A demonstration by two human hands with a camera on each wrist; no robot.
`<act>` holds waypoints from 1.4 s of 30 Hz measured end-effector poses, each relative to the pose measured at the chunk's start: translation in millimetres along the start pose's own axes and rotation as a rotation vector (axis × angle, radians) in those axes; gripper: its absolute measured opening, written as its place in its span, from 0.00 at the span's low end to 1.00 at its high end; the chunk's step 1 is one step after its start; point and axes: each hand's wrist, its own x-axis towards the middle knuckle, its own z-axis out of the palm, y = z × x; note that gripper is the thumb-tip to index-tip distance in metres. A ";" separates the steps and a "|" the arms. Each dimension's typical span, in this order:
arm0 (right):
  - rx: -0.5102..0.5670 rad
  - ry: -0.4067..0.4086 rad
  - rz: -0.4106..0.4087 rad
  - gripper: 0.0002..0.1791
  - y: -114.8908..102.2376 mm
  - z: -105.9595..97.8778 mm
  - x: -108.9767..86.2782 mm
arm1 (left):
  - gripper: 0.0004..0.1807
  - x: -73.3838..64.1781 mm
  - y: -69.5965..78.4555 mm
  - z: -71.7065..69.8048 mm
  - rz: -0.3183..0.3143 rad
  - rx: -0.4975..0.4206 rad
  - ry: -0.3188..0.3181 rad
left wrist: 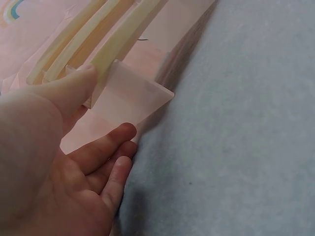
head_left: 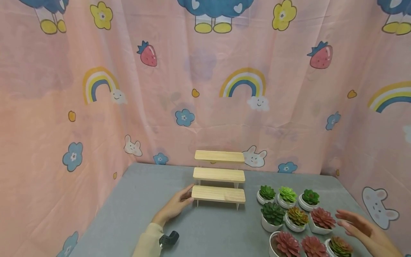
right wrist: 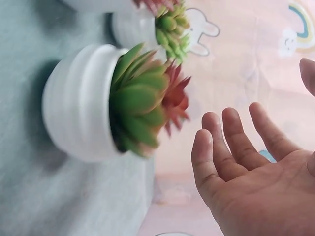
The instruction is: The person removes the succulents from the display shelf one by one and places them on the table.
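Note:
A three-tier wooden display stand [head_left: 219,175] with clear side supports [left wrist: 129,93] rests on the grey table. My left hand [head_left: 174,205] holds the left end of its lowest board, thumb at the front corner and a finger at the back corner. In the left wrist view the thumb [left wrist: 78,86] lies against the board, the other fingers beside the clear support. My right hand [head_left: 369,228] hovers, fingers apart and empty, right of the potted succulents. Nearest to it are a red succulent [head_left: 322,218] and a green-red succulent [right wrist: 140,101] in a ribbed white pot [right wrist: 81,103].
Several other succulents in white pots stand in rows at the table's right, among them a bright green one [head_left: 287,194] and a dark green one [head_left: 273,213]. A pink printed curtain [head_left: 205,135] hangs behind the grey table [head_left: 144,185] and along both sides.

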 end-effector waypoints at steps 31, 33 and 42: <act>0.211 0.166 -0.472 0.20 -114.7 54.1 17.9 | 0.35 0.0 0.7 1.0 -0.003 0.027 0.006; 0.180 0.213 -0.506 0.20 -124.4 60.9 21.5 | 0.35 1.5 1.1 -0.3 0.004 0.028 0.009; 0.200 0.235 -0.550 0.20 -153.8 86.4 33.1 | 0.35 1.4 1.0 -1.2 0.000 0.019 0.010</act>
